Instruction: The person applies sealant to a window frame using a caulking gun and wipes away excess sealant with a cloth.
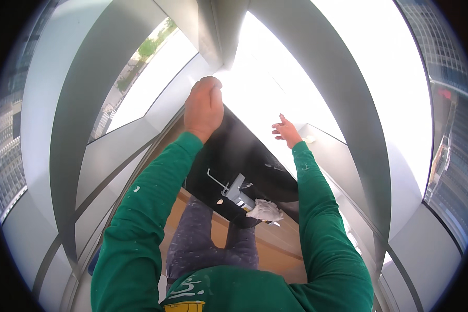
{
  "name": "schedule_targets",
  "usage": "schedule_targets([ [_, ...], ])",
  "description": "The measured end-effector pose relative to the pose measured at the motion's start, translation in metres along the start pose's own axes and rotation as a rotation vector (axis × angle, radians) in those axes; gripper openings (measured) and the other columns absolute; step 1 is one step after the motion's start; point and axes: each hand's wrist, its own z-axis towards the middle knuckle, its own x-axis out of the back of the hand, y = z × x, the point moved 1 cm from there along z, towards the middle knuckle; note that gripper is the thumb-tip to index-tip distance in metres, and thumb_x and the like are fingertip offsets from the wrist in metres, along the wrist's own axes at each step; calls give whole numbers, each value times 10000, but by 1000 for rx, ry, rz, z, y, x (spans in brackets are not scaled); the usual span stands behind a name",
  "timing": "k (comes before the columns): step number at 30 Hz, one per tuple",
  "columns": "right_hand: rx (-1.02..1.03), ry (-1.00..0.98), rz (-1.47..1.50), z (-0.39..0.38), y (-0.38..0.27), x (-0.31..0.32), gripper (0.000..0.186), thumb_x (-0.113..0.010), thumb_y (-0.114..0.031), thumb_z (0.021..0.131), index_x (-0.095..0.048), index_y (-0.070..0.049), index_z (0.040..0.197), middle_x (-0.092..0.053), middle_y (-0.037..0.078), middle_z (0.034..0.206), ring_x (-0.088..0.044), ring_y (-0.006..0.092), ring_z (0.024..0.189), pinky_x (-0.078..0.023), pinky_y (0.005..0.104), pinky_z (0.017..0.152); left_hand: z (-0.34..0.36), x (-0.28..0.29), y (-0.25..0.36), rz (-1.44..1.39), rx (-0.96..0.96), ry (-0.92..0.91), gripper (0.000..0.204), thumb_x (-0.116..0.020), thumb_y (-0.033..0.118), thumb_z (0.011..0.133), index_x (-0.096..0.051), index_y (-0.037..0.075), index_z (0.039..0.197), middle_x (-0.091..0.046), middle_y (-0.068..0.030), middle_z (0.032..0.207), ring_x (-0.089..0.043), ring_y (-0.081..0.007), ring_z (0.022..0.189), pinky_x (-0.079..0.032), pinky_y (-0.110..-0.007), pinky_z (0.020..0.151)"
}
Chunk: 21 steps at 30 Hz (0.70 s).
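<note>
My left hand is raised with its fingers curled into a fist. It presses against the grey window frame where two panes meet, and nothing shows inside the fist. My right hand is lower and to the right, fingers spread and empty, resting at the edge of the bright glass above a dark sill panel. Both arms are in green sleeves flecked with white. A caulking gun lies on the dark panel below my hands, with a crumpled white rag beside its tip.
Tall glass panes with grey mullions curve around on both sides, with high-rise buildings and trees far below outside. My speckled grey trousers stand on a wooden floor. A small pale lump sits on the ledge to the right.
</note>
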Motion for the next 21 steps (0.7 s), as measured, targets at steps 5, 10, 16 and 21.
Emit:
schedule_targets([
  [5, -47, -6, -135, 2, 20, -3, 701, -557, -171, 1011, -267, -111, 1646, -665, 126, 1228, -670, 199, 1007, -569, 339, 827, -2, 3, -4, -90, 35, 54, 190, -464, 108, 952, -619, -2, 967, -660, -176, 946, -626, -363, 896, -505, -428, 831],
  [10, 295, 211, -664, 50, 44, 2, 659, -580, -183, 985, -372, -138, 1608, -671, 167, 1178, -666, 263, 1048, -527, 378, 917, 1, -2, 2, -188, -3, 85, 191, -464, 60, 929, -628, -29, 971, -665, -144, 874, -633, -243, 813, -513, -345, 781],
  [16, 366, 100, -737, 94, -3, -32, 606, -581, -183, 985, -440, -203, 1574, -644, 168, 1232, -601, 333, 1189, -457, 429, 1074, -4, 7, 1, -461, 166, 170, 214, -439, 79, 947, -631, 5, 1006, -659, -65, 896, -593, -148, 819, -492, -294, 756],
  [21, 462, 115, -897, 150, -39, -43, 579, -574, -153, 990, -470, -241, 1553, -531, 166, 1419, -509, 364, 1323, -415, 477, 1152, -3, -2, 0, -462, 199, 60, 238, -421, 87, 958, -589, -8, 1099, -633, -83, 909, -583, -160, 845, -493, -309, 789],
])
